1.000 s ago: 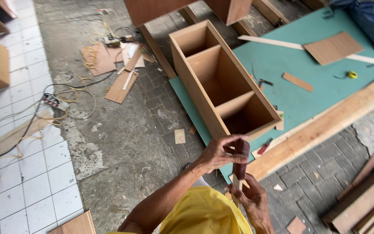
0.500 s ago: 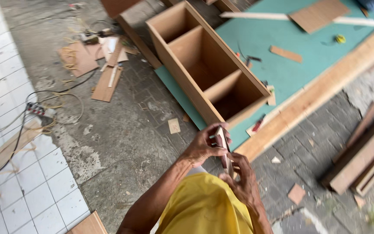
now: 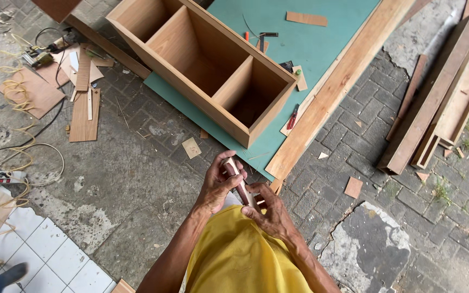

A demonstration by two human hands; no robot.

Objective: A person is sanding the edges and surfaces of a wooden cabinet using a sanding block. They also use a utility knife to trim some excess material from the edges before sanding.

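Fingers (image 3: 229,172) of the left hand (image 3: 218,187) and right hand (image 3: 270,214) both clench a thin wood strip (image 3: 240,182), held near the yellow shirt (image 3: 245,255). Farther off, the wooden cabinet box (image 3: 202,59) lies assembled on the green board (image 3: 321,43); strip remains unfitted.

Bare forearms, a bright yellow shirt, sleeves apparently short though mostly out of view.

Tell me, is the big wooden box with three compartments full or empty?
Empty. The big wooden box with three compartments lies open side up on the green board, and the compartments show only bare wood; the far one is partly cut off.
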